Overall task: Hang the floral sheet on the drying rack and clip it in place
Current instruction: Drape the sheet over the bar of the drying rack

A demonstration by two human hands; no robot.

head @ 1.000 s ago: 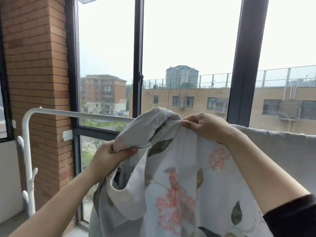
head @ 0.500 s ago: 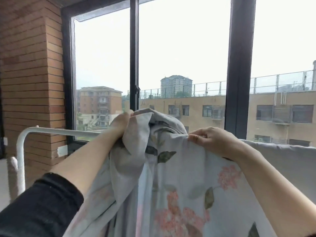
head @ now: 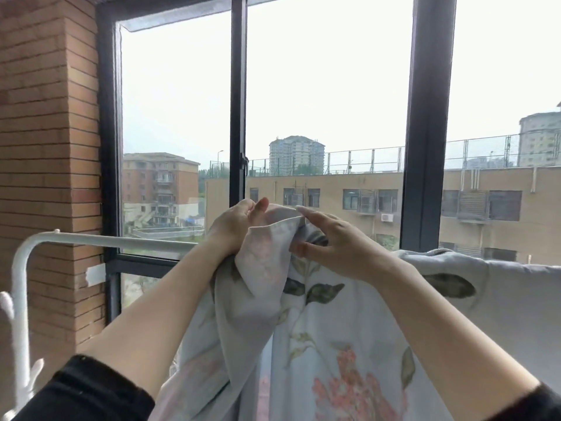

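Partly hung, not yet clipped. To the right of both hands, floral sheet (head: pixel 349 344) already draped over the white drying rack (head: pixel 100 240), lying along the top rail out to the frame edge. Between and below the hands, the rest bunched and hanging in loose folds. Left hand (head: pixel 233 226) closed around a gathered bunch of the cloth, lifted just above rail height. Right hand (head: pixel 331 241) touching the same bunch, thumb under and fingers spread over the folded edge, pinching it lightly. To the left of the hands, a long bare stretch of rail reaching to the rack's bend. No clips visible anywhere in view. Judged remaining: spreading the bunched part leftward along the bare rail, smoothing it, then fetching and fitting clips.
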